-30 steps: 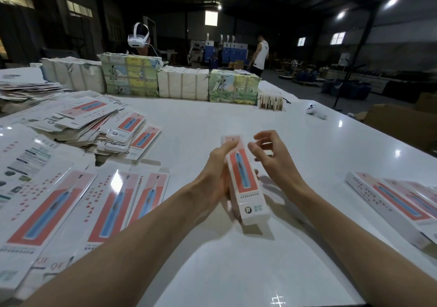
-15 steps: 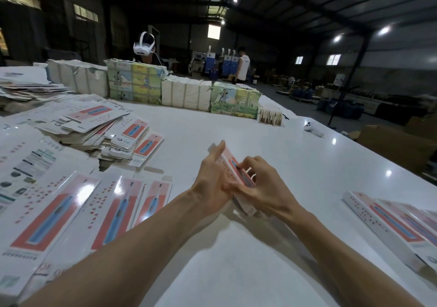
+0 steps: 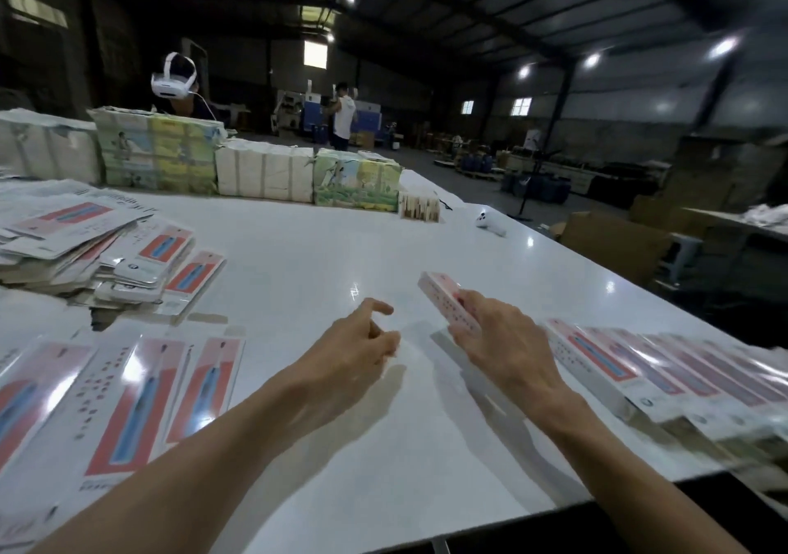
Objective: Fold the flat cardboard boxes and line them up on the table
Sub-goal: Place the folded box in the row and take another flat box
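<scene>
Above the white table point(image 3: 298, 263), right hand point(image 3: 494, 336) gripping a folded box point(image 3: 443, 297) (near end hidden), left hand point(image 3: 358, 346) loosely curled, empty.

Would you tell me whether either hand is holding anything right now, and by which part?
The right hand grips a folded box round its near end; the far end sticks out free. The left hand holds nothing.

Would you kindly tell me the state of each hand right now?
Left hand: open, fingers loosely curled, holding nothing.
Right hand: closed around the folded box, held above the table.
</scene>
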